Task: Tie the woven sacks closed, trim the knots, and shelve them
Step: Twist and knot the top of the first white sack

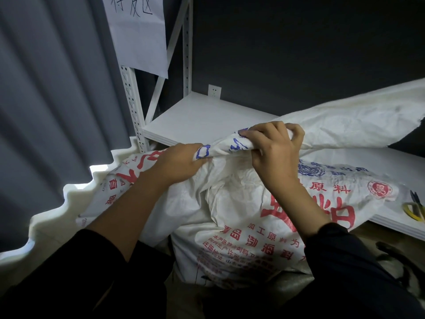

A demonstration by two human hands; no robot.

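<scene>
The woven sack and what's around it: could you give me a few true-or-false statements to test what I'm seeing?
1. The left hand and right hand both grip the twisted top of the woven sack. True.
2. The sack's print is mostly green. False: it is mostly red, with some blue near the top.
3. A paper sign hangs on the shelf upright. True.
4. The right hand's fingers hold the scissors. False: the yellow-handled scissors lie untouched on the shelf board at the right edge.
</scene>
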